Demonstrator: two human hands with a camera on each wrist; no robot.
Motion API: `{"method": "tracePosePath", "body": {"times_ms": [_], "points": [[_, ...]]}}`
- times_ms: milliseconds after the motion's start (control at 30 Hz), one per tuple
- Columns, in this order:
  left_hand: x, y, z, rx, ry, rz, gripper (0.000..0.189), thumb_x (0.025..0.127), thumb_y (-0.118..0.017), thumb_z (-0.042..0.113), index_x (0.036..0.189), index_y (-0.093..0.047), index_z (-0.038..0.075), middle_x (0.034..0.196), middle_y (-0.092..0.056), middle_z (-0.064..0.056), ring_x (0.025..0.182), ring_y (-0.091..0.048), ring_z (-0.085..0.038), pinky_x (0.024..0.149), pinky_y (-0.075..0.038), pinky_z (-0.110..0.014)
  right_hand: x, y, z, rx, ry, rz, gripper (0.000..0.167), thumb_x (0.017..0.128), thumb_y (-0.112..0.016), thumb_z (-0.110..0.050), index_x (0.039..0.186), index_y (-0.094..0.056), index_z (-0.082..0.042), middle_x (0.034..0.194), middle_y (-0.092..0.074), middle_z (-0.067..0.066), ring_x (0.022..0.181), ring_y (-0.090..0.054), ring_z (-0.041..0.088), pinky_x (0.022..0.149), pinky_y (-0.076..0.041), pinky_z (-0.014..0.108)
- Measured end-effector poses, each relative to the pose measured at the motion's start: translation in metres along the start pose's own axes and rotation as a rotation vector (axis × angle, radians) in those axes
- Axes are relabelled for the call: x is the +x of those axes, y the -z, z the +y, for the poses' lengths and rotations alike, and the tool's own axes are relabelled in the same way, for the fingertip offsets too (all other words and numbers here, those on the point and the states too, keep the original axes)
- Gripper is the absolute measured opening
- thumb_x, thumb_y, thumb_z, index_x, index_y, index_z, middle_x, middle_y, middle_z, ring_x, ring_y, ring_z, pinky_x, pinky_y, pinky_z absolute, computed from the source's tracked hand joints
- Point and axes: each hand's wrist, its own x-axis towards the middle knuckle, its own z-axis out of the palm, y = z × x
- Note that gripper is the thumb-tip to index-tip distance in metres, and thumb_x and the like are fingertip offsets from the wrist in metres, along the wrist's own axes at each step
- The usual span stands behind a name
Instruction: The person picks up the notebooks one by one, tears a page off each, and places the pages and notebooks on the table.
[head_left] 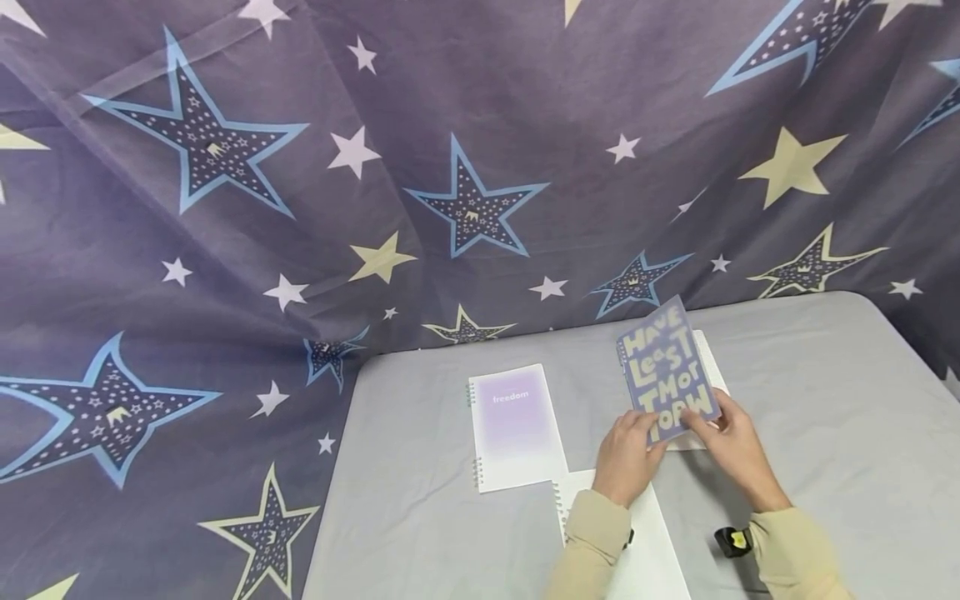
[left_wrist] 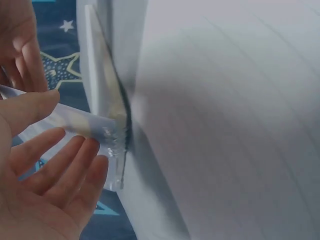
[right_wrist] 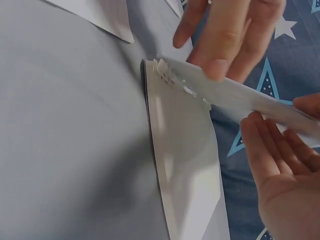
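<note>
Both hands hold the tilted blue-violet cover (head_left: 663,362) of a spiral notebook, printed with large pale letters. Its coil joins it to white pages (right_wrist: 187,150) lying beneath. My left hand (head_left: 626,454) pinches the lower left part of the cover; in the left wrist view the left thumb (left_wrist: 35,107) lies on top and the fingers spread underneath. At the lower right corner my right hand (head_left: 738,450) grips the cover, thumb on its face and the other fingers behind.
A spiral notebook marked "freedom" (head_left: 517,433) lies to the left on the grey-covered table (head_left: 405,517). Another spiral notebook with a white page (head_left: 652,558) lies under the left forearm. A star-patterned cloth (head_left: 480,108) hangs behind. A black device (head_left: 732,542) sits by the right cuff.
</note>
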Motion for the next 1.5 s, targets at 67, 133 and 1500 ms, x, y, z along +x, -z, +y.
{"method": "tracePosePath", "body": {"times_ms": [67,133,1500], "points": [[0.000,0.002,0.000,-0.020,-0.004,0.005,0.040,0.091,-0.072,0.030,0.129,-0.065,0.018,0.120,-0.068,0.005,0.107,-0.064,-0.008,0.094,-0.051,-0.018,0.000,-0.003,-0.001,0.001,0.029,-0.005,0.039,0.096,-0.065,-0.009,0.131,-0.055,0.006,0.107,-0.068,0.010,0.086,-0.061,-0.007,0.073,-0.055,0.013],[0.000,0.004,0.000,-0.034,-0.012,0.014,0.040,0.091,-0.072,0.029,0.129,-0.065,0.018,0.121,-0.067,0.005,0.108,-0.064,-0.008,0.095,-0.051,-0.018,0.000,-0.007,-0.003,0.011,0.047,-0.017,0.041,0.096,-0.064,-0.008,0.132,-0.054,0.006,0.111,-0.066,0.016,0.088,-0.061,-0.007,0.074,-0.054,0.012],[-0.020,0.070,-0.010,-0.551,0.242,0.133,0.051,0.106,-0.044,0.037,0.150,-0.040,0.012,0.133,-0.056,0.001,0.102,-0.062,-0.005,0.084,-0.056,-0.022,-0.009,-0.055,0.011,-0.043,0.151,-0.283,0.045,0.096,-0.067,-0.019,0.138,-0.055,-0.008,0.140,-0.054,0.014,0.130,-0.047,0.041,0.104,-0.047,0.055]]}}
